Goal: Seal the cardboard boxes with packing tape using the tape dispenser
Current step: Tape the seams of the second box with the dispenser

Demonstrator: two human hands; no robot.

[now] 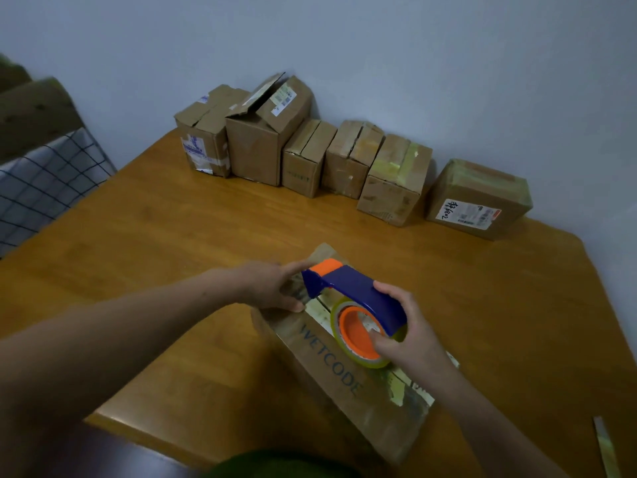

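A brown wooden tabletop [165,236] with a rounded front edge fills most of the view and stands against a plain pale blue-grey wall [379,46]. To the left, beside the tabletop's edge, a white cloth with a dark grid pattern [44,188] lies below rough wooden boards [34,108]. Near the right front corner, a narrow pale strip [605,446] lies flat on the wood; its material cannot be told.

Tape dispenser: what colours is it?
The dispenser is dark blue, with orange at its hub and front tip; the head view shows it best.
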